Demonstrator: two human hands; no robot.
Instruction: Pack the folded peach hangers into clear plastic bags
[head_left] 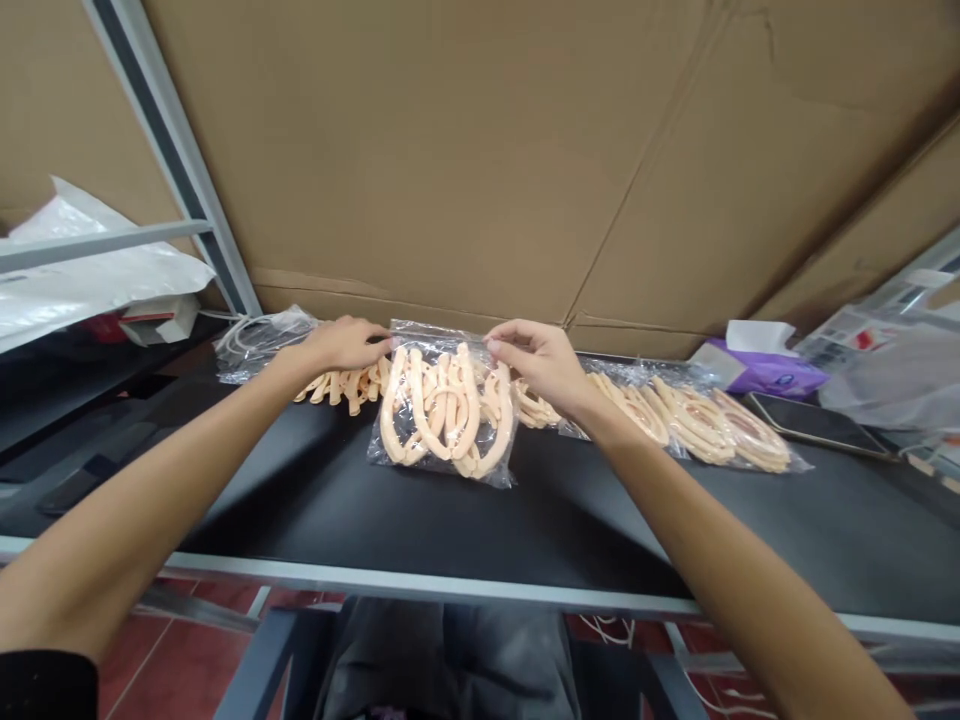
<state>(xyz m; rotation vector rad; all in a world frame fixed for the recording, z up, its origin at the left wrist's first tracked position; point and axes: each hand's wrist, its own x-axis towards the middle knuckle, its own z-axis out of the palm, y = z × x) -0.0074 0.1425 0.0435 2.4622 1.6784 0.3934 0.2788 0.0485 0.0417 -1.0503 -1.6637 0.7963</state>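
A clear plastic bag (442, 412) filled with peach-coloured curved plastic parts lies on the black tabletop (570, 520). My left hand (346, 343) pinches the bag's top left corner. My right hand (536, 358) pinches its top right corner. Both hands are closed on the bag's upper edge. Loose peach parts (343, 384) lie under my left hand.
More bagged peach parts (705, 420) lie to the right. A purple tissue pack (761, 372) and a dark phone (814, 423) sit at the far right. A clear bag with white cord (251, 345) lies at the left. Cardboard (480, 150) backs the table.
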